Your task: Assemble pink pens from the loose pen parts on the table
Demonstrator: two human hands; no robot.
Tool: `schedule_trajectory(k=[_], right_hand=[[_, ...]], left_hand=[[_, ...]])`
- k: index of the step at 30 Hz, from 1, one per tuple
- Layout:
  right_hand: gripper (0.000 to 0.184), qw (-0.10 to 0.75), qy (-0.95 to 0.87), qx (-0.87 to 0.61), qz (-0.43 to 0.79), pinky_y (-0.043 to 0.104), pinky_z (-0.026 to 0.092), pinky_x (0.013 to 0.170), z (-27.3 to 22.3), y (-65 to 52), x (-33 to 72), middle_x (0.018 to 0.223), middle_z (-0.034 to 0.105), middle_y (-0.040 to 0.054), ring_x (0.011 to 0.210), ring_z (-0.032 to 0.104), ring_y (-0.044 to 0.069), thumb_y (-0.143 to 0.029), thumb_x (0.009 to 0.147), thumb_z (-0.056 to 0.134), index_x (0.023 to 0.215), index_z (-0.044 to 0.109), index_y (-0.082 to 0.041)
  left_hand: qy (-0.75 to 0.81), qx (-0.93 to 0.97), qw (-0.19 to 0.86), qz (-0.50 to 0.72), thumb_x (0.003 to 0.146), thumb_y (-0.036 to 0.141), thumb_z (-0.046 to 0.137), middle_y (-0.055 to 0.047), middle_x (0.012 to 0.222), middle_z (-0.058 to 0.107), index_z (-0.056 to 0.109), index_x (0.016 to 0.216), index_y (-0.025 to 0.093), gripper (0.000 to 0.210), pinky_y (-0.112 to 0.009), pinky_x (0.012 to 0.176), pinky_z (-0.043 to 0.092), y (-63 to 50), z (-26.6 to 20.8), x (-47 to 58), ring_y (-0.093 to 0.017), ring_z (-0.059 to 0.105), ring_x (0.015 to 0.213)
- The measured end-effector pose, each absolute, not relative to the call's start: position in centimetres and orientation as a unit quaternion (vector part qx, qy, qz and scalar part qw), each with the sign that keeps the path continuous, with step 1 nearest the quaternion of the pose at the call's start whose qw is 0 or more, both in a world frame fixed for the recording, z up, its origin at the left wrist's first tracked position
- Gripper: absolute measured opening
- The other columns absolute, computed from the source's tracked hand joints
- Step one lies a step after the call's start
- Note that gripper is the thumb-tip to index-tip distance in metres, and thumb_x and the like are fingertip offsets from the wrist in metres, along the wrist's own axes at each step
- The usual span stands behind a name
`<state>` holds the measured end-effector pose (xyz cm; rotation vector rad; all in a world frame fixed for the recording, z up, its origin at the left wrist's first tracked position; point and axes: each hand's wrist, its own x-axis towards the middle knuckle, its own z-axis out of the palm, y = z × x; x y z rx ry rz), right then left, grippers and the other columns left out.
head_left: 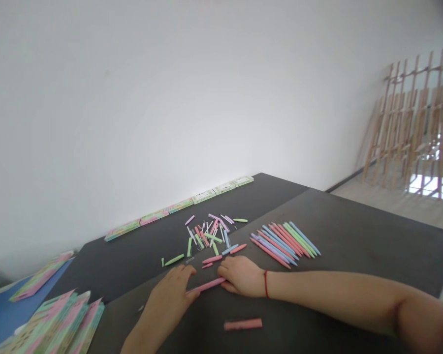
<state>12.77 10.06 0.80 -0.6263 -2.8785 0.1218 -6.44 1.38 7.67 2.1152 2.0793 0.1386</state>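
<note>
A pink pen (208, 285) spans the gap between my two hands, low over the dark table. My right hand (239, 276), with a red string on its wrist, closes its fingers round the pen's right end. At the left end, my left hand (173, 290) grips the pen near the thumb; its index finger arches above, and part of the grip is hidden. Just beyond lie loose pink pen parts (212, 259) and a small pink piece (207, 265). Nearer to me is a pink barrel piece (242, 324) with a clear section.
Scattered pen parts (206, 233) in several colours lie behind my hands. To the right, pens (284, 243) form a row. Flat printed boxes (180, 205) line the wall. Printed packs (59, 319) are stacked at the lower left. Wooden racks (413, 118) stand beyond the table.
</note>
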Motion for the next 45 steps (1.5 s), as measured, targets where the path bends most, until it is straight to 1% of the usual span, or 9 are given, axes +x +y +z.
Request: schedule_trajectory(k=[10,15,19,22,25,28,36,42,45], right_hand=[[0.015,0.078,-0.922,-0.379,0.012,0.031,0.039,0.070,1.5,6.6,20.6,0.088,0.061,0.0074,0.083,0.055,0.021,-0.024,0.085,0.045,0.085,0.056,-0.015],[0.013,0.061,-0.885,-0.462,-0.002,0.031,0.040,0.071,1.2,7.0,22.8,0.090,0.062,0.0091,0.086,0.057,0.022,-0.021,0.084,0.046,0.087,0.058,-0.015],[0.017,0.029,-0.856,-0.516,-0.035,0.033,0.042,0.069,1.7,7.7,22.6,0.093,0.063,0.0133,0.088,0.059,0.027,-0.020,0.083,0.048,0.094,0.059,-0.013],[0.020,0.005,-0.834,-0.550,-0.040,0.033,0.043,0.066,2.7,7.8,22.2,0.091,0.063,0.0152,0.085,0.060,0.027,-0.020,0.082,0.051,0.098,0.059,-0.011],[0.023,0.014,-0.843,-0.536,-0.038,0.033,0.044,0.067,3.7,7.8,21.3,0.091,0.063,0.0142,0.087,0.060,0.027,-0.022,0.080,0.056,0.100,0.058,-0.012],[0.021,0.037,-0.870,-0.490,-0.029,0.032,0.045,0.067,4.1,8.3,19.6,0.094,0.063,0.0119,0.088,0.059,0.026,-0.025,0.080,0.058,0.098,0.058,-0.015],[0.024,0.010,-0.875,-0.481,-0.047,0.031,0.045,0.061,2.2,10.7,16.0,0.087,0.064,0.0159,0.080,0.062,0.025,-0.022,0.091,0.040,0.100,0.058,-0.008],[0.017,-0.007,-0.855,-0.515,-0.058,0.029,0.043,0.057,1.7,11.8,17.6,0.081,0.065,0.0156,0.073,0.064,0.024,-0.013,0.088,0.043,0.095,0.058,-0.010],[0.024,-0.007,-0.846,-0.529,-0.064,0.029,0.043,0.058,2.2,12.5,18.3,0.086,0.065,0.0161,0.076,0.064,0.024,-0.005,0.087,0.037,0.099,0.057,-0.010]], left_hand=[[0.700,0.701,0.126,0.047,0.075,0.029,0.050,-0.004,0.085,0.066,0.060,0.089,0.020,0.019,-0.028,0.067,0.039,0.4,10.2,-5.9,-0.021,0.061,0.079],[0.607,0.769,0.177,0.097,0.073,0.025,0.055,-0.002,0.098,0.062,0.059,0.090,0.022,0.017,-0.027,0.080,0.038,-0.1,6.7,-1.3,-0.019,0.056,0.093],[0.556,0.800,0.190,0.118,0.073,0.037,0.063,-0.004,0.098,0.060,0.058,0.090,0.021,0.024,-0.028,0.077,0.038,-0.1,3.2,1.4,-0.021,0.053,0.093],[0.551,0.807,0.182,0.107,0.069,0.027,0.065,-0.003,0.096,0.059,0.057,0.086,0.021,0.020,-0.029,0.075,0.038,0.3,1.9,1.7,-0.021,0.052,0.092],[0.550,0.812,0.170,0.098,0.068,0.013,0.058,-0.002,0.091,0.059,0.056,0.079,0.021,0.014,-0.028,0.073,0.038,0.8,1.4,1.4,-0.019,0.052,0.087],[0.572,0.798,0.149,0.115,0.071,0.010,0.051,-0.003,0.085,0.059,0.054,0.075,0.021,0.012,-0.029,0.072,0.039,1.2,1.2,1.1,-0.019,0.053,0.083],[0.634,0.717,0.167,0.239,0.081,0.026,0.048,-0.001,0.075,0.057,0.051,0.074,0.022,0.008,-0.026,0.066,0.043,1.9,-0.2,-2.1,-0.015,0.054,0.068],[0.638,0.706,0.152,0.266,0.081,0.031,0.049,0.000,0.073,0.059,0.053,0.076,0.023,0.011,-0.026,0.064,0.044,2.2,-1.0,-2.9,-0.015,0.055,0.065],[0.646,0.704,0.141,0.259,0.080,0.030,0.050,0.000,0.074,0.059,0.055,0.076,0.022,0.010,-0.026,0.065,0.045,2.3,-0.9,-2.9,-0.016,0.056,0.065]])
